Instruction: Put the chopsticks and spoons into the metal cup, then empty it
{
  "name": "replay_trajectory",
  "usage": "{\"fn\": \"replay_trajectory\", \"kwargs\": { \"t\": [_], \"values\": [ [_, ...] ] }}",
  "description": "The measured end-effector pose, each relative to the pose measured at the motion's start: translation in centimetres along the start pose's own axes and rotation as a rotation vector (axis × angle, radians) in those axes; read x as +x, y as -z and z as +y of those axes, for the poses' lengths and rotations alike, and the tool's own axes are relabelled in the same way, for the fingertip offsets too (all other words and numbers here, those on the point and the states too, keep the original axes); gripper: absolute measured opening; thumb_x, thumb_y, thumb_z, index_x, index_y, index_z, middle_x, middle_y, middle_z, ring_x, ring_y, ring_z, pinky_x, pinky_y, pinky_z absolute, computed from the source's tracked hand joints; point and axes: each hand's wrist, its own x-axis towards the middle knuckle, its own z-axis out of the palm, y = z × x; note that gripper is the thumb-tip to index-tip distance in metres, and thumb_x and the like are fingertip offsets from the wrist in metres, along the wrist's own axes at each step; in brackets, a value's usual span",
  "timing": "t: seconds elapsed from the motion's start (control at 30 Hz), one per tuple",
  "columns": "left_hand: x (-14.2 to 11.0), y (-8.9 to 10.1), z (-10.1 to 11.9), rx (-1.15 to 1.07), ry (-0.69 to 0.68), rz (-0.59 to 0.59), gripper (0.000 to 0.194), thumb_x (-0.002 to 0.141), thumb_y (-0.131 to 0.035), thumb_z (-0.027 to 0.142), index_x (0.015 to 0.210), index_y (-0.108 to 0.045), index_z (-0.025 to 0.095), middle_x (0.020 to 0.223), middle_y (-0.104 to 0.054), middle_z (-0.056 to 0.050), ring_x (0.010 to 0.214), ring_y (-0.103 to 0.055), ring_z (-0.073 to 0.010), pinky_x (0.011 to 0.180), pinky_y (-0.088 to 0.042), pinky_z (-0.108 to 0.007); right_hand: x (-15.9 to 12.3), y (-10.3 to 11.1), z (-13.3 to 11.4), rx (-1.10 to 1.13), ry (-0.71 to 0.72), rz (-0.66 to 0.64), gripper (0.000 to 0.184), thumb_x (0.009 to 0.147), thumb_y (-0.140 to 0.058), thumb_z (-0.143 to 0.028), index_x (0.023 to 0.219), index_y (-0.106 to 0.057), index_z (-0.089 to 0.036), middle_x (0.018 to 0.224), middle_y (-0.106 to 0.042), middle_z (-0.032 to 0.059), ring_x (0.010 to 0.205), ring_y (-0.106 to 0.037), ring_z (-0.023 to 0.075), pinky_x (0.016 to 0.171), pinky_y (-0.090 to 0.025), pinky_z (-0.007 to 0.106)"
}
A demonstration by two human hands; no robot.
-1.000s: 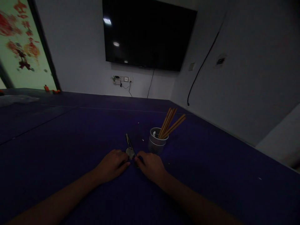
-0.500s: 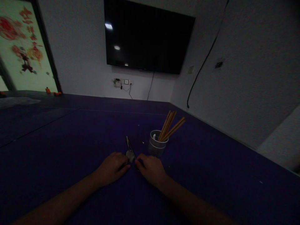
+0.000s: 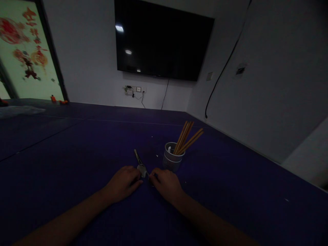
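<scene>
Between my hands lies a slender dark object (image 3: 137,157) with a narrow far end, too dim to name. A small pale rounded piece (image 3: 141,169) is at its near part. My left hand (image 3: 124,182) has its fingers closed at the left edge of the pale piece. My right hand (image 3: 166,184) pinches the thin near end of the slender object, thumb and forefinger together. Both hands rest low over the dark blue tabletop (image 3: 107,147). Just beyond my right hand stands a grey metal cup (image 3: 171,160), with several brown wooden sticks (image 3: 183,138) leaning in it.
A black television screen (image 3: 164,37) hangs on the far wall, above outlets (image 3: 138,89) with cords. A black cable (image 3: 222,70) runs down the right wall. Clear plastic sheeting (image 3: 20,111) and small orange items (image 3: 63,101) lie at the far left. Small scraps dot the tabletop.
The far end of the slender object has swung to the left and now looks like a single narrow strip. Both hands and the cup stay nearly where they were.
</scene>
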Motion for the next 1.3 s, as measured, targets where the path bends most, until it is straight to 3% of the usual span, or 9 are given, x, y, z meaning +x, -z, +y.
{"fn": "replay_trajectory", "kwargs": {
  "t": [0.13,0.27,0.37,0.5,0.87,1.3],
  "values": [
    [-0.01,0.16,0.12,-0.013,0.016,0.029,0.005,0.082,-0.049,0.023,0.082,-0.053,0.019,0.081,-0.061,-0.002,0.078,-0.055,-0.0169,0.070,-0.043,-0.031,0.00,-0.02,-0.03,-0.010,-0.008,-0.005,0.034,0.093,-0.033,-0.037,0.089,-0.063,-0.023,0.084,-0.069,0.0030,0.078,-0.064,0.0151,0.063,-0.036,0.023],
    [-0.09,0.15,0.00,-0.050,0.003,0.118,0.022,0.082,-0.050,0.023,0.104,-0.053,0.021,0.096,-0.061,-0.005,0.091,-0.055,-0.0189,0.080,-0.044,-0.034,-0.05,0.12,-0.28,-0.023,-0.027,-0.002,0.034,0.092,-0.034,-0.039,0.089,-0.063,-0.023,0.083,-0.069,0.0033,0.078,-0.064,0.0158,0.062,-0.037,0.023],
    [-0.11,0.10,-0.13,-0.025,-0.020,0.145,0.031,0.082,-0.052,0.024,0.113,-0.052,0.021,0.113,-0.058,-0.008,0.101,-0.053,-0.0207,0.087,-0.043,-0.037,-0.26,0.33,-0.64,-0.027,-0.047,-0.006,0.036,0.086,-0.041,-0.051,0.090,-0.064,-0.024,0.083,-0.069,0.0035,0.078,-0.064,0.0180,0.061,-0.038,0.024],
    [-0.04,0.04,-0.31,0.023,-0.048,0.092,0.032,0.085,-0.048,0.026,0.117,-0.052,0.023,0.124,-0.055,-0.007,0.106,-0.051,-0.0221,0.090,-0.041,-0.040,-0.48,0.46,-0.96,-0.053,-0.038,-0.009,0.044,0.076,-0.048,-0.064,0.084,-0.065,-0.024,0.082,-0.069,0.0038,0.077,-0.064,0.0209,0.061,-0.040,0.026],
    [0.09,0.12,-0.21,0.008,-0.036,0.103,0.023,0.086,-0.046,0.027,0.105,-0.059,0.022,0.108,-0.063,-0.005,0.096,-0.056,-0.0196,0.083,-0.045,-0.036,-0.41,0.12,-0.65,-0.045,-0.008,0.031,0.026,0.081,-0.050,-0.044,0.079,-0.065,-0.023,0.078,-0.070,0.0025,0.073,-0.065,0.0176,0.058,-0.038,0.024],
    [0.03,-0.35,-0.64,-0.012,-0.050,0.183,0.017,0.084,-0.048,0.027,0.095,-0.060,0.022,0.093,-0.063,-0.004,0.087,-0.059,-0.0175,0.078,-0.047,-0.032,-0.27,-0.22,-0.54,-0.028,-0.033,0.084,0.022,0.080,-0.051,-0.040,0.080,-0.067,-0.024,0.077,-0.070,0.0019,0.071,-0.064,0.0175,0.056,-0.037,0.024]
  ]
}}
